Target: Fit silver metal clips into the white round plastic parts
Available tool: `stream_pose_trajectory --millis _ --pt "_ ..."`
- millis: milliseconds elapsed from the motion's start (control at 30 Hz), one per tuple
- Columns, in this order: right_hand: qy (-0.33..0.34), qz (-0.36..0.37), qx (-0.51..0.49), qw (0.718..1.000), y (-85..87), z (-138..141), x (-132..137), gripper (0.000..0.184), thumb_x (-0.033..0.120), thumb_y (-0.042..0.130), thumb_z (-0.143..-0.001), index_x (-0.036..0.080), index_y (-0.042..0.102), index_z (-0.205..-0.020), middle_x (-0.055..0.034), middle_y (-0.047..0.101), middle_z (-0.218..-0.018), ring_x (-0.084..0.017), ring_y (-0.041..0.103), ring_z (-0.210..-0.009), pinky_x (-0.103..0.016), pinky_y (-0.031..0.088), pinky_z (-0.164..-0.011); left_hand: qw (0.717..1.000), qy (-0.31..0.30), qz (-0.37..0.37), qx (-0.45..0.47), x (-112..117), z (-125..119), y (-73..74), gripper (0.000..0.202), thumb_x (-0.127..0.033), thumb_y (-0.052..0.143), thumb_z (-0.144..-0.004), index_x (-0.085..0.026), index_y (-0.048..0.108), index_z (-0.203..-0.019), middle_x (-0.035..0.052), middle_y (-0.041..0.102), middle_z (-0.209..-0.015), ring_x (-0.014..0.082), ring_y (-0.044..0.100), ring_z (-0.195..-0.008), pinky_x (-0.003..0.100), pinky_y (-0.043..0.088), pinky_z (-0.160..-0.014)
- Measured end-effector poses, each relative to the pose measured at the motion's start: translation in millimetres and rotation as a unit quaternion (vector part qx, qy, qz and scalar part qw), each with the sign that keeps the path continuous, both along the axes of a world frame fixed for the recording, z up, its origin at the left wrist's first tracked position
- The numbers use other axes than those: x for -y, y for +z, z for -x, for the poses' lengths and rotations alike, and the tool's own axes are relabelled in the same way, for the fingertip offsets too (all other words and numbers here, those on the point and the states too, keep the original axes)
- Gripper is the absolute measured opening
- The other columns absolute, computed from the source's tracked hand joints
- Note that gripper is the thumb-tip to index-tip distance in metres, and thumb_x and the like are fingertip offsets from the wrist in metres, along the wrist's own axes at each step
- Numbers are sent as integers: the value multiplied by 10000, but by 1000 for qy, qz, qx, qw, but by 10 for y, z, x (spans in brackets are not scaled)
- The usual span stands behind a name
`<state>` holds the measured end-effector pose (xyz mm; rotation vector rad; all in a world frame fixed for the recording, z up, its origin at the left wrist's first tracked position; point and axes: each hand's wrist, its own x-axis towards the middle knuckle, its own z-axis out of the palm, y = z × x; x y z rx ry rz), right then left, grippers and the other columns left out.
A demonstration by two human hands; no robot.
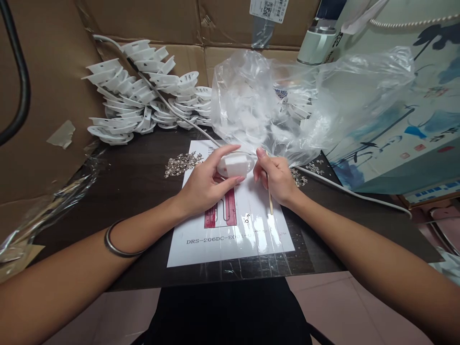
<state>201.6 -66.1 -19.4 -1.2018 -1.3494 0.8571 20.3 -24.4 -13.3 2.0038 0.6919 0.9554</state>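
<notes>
My left hand (204, 184) grips a small white plastic part (235, 165) between thumb and fingers, over a white printed sheet (230, 235) taped to the dark table (143, 177). My right hand (275, 179) pinches a thin wooden stick (269, 199) and touches the right end of the white part. The stick's lower end points toward me. A metal bangle (115, 244) is on my left wrist.
Stacks of white plastic parts (140, 93) lie at the back left. A clear plastic bag (287, 105) holding more parts sits behind my hands. Small metal pieces (181, 163) lie left of the sheet, others (300, 177) to the right. Cardboard walls surround the table; a white cable (352, 191) crosses it.
</notes>
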Motion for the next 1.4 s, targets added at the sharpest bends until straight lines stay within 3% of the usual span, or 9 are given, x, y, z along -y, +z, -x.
stream_pose_trajectory --millis 133,267,500,600,700,900,1067,1167,1400 --pt "30 8 8 999 2 -6 -9 642 690 481 -836 173 506 -456 38 374 -420 -58 367 -451 -262 283 -501 997 -17 -72 -33 -27 8 26 190 -208 634 -825 -229 689 -1005 20 726 -1078 179 679 -1001 355 589 -889" --pt "44 4 22 999 29 -6 -3 557 587 616 -799 172 418 -484 55 370 -457 -46 322 -468 -246 267 -491 994 -24 -105 -34 -22 11 45 366 -74 595 -761 -244 655 -1080 20 687 -1197 196 629 -1145 434 502 -1051" --pt "10 -29 -18 999 -3 -16 -30 478 541 649 -782 176 455 -541 50 386 -506 -56 348 -508 -249 290 -517 996 2 -74 -40 -13 -3 29 727 -250 763 -708 -223 429 -1354 111 554 -1356 249 539 -1252 368 540 -967" --pt "-7 -32 -26 999 -23 -12 -44 499 566 659 -764 179 435 -542 53 369 -506 -58 335 -514 -252 283 -529 994 -8 -86 -62 -32 7 15 826 -325 805 -680 -223 397 -1392 123 537 -1377 273 518 -1271 417 503 -1025" --pt "-16 -31 -30 999 -20 -5 -41 493 565 656 -768 180 440 -548 52 371 -512 -62 335 -521 -257 282 -536 992 -6 -98 -83 -45 17 11 810 -415 792 -696 -234 416 -1391 123 512 -1409 286 510 -1277 468 452 -1080" --pt "-21 -40 -32 998 -13 -1 -43 481 518 637 -809 181 419 -544 55 353 -511 -62 317 -511 -267 273 -551 987 1 -115 -111 -49 16 28 650 -450 736 -752 -216 518 -1318 113 566 -1336 255 559 -1198 359 574 -874" --pt "-22 -37 -63 997 -41 -12 -67 492 573 577 -829 183 457 -555 44 370 -527 -77 350 -549 -269 279 -579 937 16 -326 -126 -161 68 84 621 -486 722 -753 -206 561 -1284 100 636 -1276 264 586 -1158 456 499 -998" --pt "-16 -17 -49 999 -41 -11 -58 462 549 549 -855 175 539 -584 37 404 -537 -83 391 -580 -274 299 -617 897 101 -407 -141 -353 173 179 614 -528 707 -750 -205 587 -1257 75 662 -1250 263 596 -1109 454 479 -996" --pt "12 10 -17 1000 -8 -2 -40 460 523 529 -877 174 527 -577 55 366 -506 -72 353 -529 -275 300 -615 854 333 -346 -199 -1069 507 801 657 -609 617 -789 -177 563 -1281 43 610 -1280 258 471 -1200 483 345 -1122"
